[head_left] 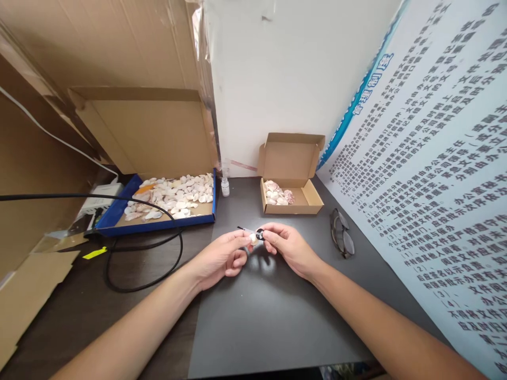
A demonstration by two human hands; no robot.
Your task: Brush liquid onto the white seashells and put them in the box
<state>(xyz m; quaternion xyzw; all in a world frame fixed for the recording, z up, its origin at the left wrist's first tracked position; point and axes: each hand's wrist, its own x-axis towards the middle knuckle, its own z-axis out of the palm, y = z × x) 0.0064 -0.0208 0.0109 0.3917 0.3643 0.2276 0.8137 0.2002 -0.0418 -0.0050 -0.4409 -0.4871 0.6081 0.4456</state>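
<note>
In the head view, my left hand (225, 257) pinches a small pale shell (253, 239) between thumb and fingertips above the dark grey mat. Opposite it, my right hand (291, 245) is closed on a small thin tool (260, 234) with a round black part and a narrow shaft. The shaft reaches left over the shell, its dark tip near my left thumb. The tool's exact kind is too small to make out. Behind my hands stands an open cardboard box (309, 209) with shells (277, 193) in its left part.
A blue-edged box (158, 228) holding many shells stands at the left back. Beside it is a small bottle (225, 187). A black cable (181, 253) loops near my left forearm. Glasses (341, 234) lie at right, by a printed sheet (428, 158). A yellow tag (95, 253) lies left.
</note>
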